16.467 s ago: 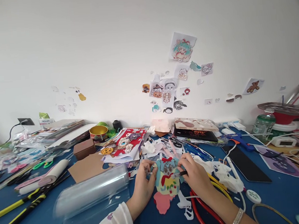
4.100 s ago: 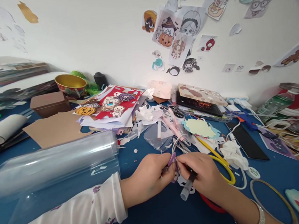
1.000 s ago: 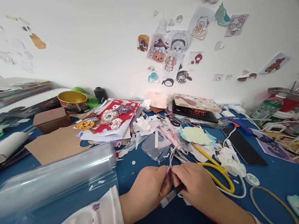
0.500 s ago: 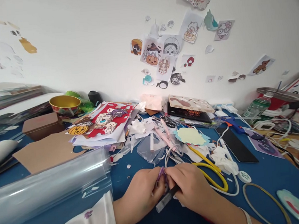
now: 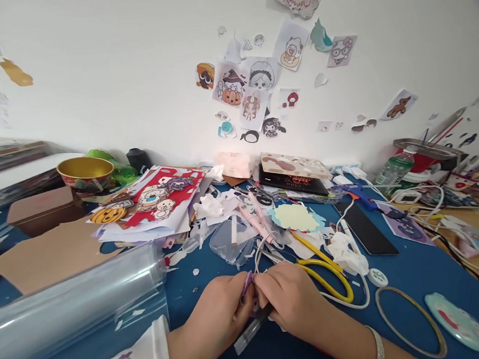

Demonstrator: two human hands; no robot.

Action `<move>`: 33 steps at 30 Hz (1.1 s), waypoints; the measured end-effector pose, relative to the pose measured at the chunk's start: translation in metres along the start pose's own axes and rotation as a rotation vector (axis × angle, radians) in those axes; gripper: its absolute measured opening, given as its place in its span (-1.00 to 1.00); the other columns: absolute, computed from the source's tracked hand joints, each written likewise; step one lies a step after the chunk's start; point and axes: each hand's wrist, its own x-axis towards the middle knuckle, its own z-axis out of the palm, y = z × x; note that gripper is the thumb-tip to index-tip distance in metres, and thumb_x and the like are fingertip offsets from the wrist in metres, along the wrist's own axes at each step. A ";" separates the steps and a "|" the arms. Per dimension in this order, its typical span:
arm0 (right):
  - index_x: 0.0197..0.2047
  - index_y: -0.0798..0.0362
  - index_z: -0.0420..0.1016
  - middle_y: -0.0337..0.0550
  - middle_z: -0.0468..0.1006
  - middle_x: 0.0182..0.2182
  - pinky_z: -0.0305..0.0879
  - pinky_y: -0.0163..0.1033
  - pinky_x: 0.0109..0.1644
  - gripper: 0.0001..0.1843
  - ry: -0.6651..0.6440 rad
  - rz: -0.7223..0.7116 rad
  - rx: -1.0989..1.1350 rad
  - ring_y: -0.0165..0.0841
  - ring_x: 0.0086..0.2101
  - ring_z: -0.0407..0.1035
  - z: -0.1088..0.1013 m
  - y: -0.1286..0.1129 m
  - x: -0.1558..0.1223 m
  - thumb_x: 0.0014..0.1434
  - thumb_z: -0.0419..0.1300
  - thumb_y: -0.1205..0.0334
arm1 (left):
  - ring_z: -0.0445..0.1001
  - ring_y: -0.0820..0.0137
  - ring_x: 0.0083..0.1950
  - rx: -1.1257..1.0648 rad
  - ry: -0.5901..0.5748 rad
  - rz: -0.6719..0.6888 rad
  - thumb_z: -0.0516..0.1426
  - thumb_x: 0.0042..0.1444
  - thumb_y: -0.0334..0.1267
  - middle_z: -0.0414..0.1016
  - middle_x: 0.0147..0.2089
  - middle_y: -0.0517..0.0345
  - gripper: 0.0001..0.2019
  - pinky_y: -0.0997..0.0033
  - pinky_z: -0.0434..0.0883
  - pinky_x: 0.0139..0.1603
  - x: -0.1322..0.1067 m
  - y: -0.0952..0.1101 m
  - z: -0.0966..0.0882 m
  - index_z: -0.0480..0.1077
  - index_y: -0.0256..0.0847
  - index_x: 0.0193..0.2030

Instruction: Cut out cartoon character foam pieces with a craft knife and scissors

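My left hand (image 5: 217, 310) is closed, its thumb and fingers pinching a small purple piece (image 5: 248, 282), perhaps a paper cut-out. Most of that piece is hidden by my fingers. My right hand (image 5: 289, 298) is closed against it, fingertips meeting those of my left hand at the piece. Tucked in my right hand is a dark pen with a clear end (image 5: 249, 334), which slants down to the left below both hands. Just beyond my fingers lie yellow-handled scissors (image 5: 330, 283) and a white cable (image 5: 259, 251).
A roll of clear plastic film (image 5: 73, 294) lies left, near brown cardboard (image 5: 56, 248). Paper scraps and a pink tool (image 5: 255, 220) crowd the middle. To the right are a tape ring (image 5: 380, 301), a black flat panel (image 5: 365, 230), a blue glue gun (image 5: 362, 195) and a bottle (image 5: 393, 169).
The whole scene has shifted left in view as the camera turned slightly right. Both hands stay pinched together on the purple piece, with the pen still in my right hand.
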 end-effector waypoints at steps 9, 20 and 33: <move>-0.23 -0.01 0.45 -0.26 0.56 -0.47 0.29 -0.31 -0.36 -0.85 -0.153 0.342 0.015 -0.37 -0.46 0.44 -0.021 0.039 0.003 0.16 0.10 0.18 | 0.27 0.45 -0.54 0.034 0.009 -0.158 -0.23 0.23 -0.12 0.37 -0.52 0.19 -0.67 0.48 0.16 -0.49 0.003 -0.002 -0.003 0.17 -0.15 -0.45; -0.06 0.12 0.40 -0.08 0.49 -0.18 0.40 -0.13 -0.20 -0.64 -0.456 1.509 -0.304 -0.32 -0.25 0.43 -0.079 0.194 -0.069 0.24 0.10 0.01 | 0.33 0.38 -0.53 0.188 -0.007 -0.218 -0.25 0.18 -0.13 0.42 -0.52 0.12 -0.68 0.44 0.12 -0.50 0.006 -0.005 -0.004 0.17 -0.14 -0.48; 0.04 0.10 0.34 -0.06 0.42 -0.04 0.39 -0.06 -0.10 -0.65 -0.528 1.569 -0.327 -0.28 -0.14 0.40 -0.067 0.203 -0.067 0.25 0.12 0.11 | 0.44 0.29 -0.46 0.318 -0.034 -0.133 -0.26 0.22 -0.17 0.48 -0.46 0.09 -0.66 0.40 0.17 -0.45 0.005 -0.008 -0.003 0.24 -0.13 -0.42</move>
